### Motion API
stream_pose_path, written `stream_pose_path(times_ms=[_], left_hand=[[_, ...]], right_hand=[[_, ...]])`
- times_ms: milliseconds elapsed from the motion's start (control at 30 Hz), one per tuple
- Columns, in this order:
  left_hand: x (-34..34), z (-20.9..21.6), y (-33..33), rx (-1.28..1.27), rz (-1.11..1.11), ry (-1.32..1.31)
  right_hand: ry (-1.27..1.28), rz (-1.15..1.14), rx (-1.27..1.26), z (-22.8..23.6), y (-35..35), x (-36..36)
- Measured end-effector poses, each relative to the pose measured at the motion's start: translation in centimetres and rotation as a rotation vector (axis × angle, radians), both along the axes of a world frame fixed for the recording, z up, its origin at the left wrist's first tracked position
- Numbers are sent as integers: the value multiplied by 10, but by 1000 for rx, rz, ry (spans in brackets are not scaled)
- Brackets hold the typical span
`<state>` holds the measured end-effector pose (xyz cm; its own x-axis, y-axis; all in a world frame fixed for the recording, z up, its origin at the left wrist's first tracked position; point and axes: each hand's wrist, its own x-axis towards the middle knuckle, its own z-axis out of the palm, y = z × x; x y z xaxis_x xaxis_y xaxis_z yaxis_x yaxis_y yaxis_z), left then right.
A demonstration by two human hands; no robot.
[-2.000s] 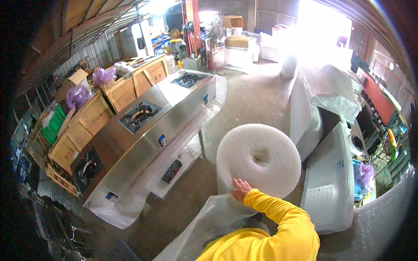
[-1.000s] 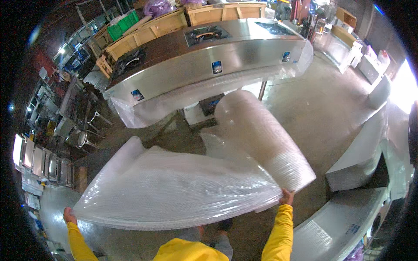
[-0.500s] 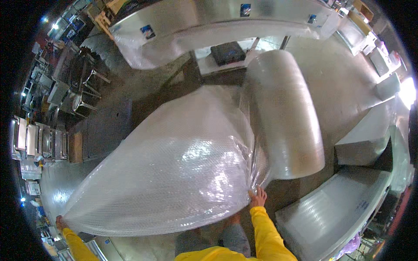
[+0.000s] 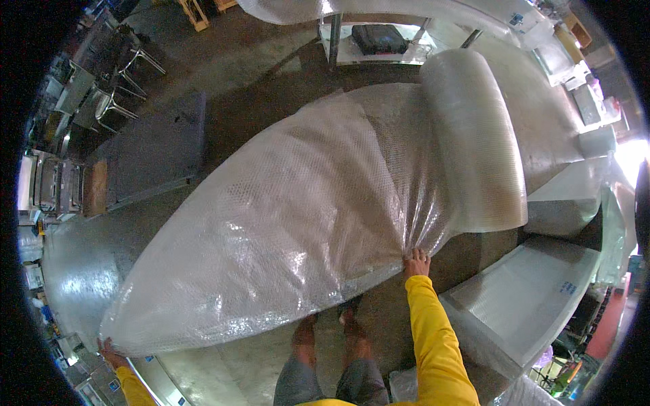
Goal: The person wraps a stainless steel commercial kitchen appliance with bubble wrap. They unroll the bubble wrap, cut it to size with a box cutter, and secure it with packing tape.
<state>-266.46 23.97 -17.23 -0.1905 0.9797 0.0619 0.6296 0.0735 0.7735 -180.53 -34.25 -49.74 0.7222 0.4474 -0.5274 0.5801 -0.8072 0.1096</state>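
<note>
A wide sheet of clear bubble wrap spreads out in front of me, wrinkled and shiny. It comes off a thick bubble wrap roll lying on its side at the right. Far to the left, my left hand grips the sheet's near corner. My right hand is closed on the near edge beside the roll, where the plastic bunches into folds that fan out from my fingers. Some fingertips are hidden by the plastic.
A bubble-wrapped box lies at the right, with another wrapped piece behind it. A black case rests on a low metal shelf at the back. Metal stools and a dark flat panel are on the left.
The view has shifted, bringing my legs more into sight. The sheet sags flatter, with more wrinkles, and more of it shows next to the roll. Both hands keep their hold.
</note>
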Motion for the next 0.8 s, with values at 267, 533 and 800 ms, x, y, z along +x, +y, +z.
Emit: stream_pose_path(times_ms=[267, 533, 800], left_hand=[[57, -142, -49, -1352, -308, 1337], [148, -288, -169, -909, -541, 909], [306, -249, -349, -1239, -929, 465]], right_hand=[[176, 76, -226, -131, -11, -16], [232, 78, -370, -175, -5, -38], [693, -160, -2, -9, -93, -148]])
